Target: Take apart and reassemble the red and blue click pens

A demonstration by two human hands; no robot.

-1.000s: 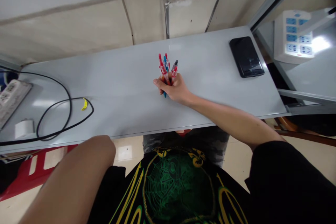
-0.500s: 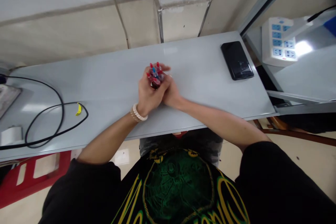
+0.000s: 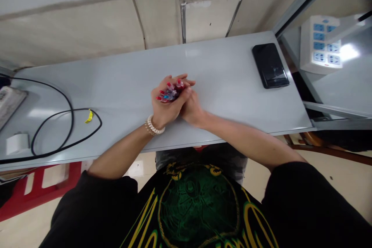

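Observation:
Several small clear tubes (image 3: 171, 93) with red and blue tips form a bundle above the grey table (image 3: 128, 81). My left hand (image 3: 165, 110), with a beaded bracelet (image 3: 154, 126) at the wrist, is wrapped round the bundle, its thumb lying across the right side. Against it from the right, my right hand (image 3: 192, 106) presses, with its fingers partly behind the tubes and the left hand. The lower ends of the tubes are hidden by the palms.
A black phone (image 3: 271, 66) lies at the table's right end. At the left are a looped black cable (image 3: 71, 124) with a yellow tag (image 3: 89, 116), and a white adapter (image 3: 17, 144). Beyond the metal frame at right stands a white power strip (image 3: 308, 46).
The tube bundle has fanned out and tilted to the left between my hands. The view has shifted slightly, and both hands stay together.

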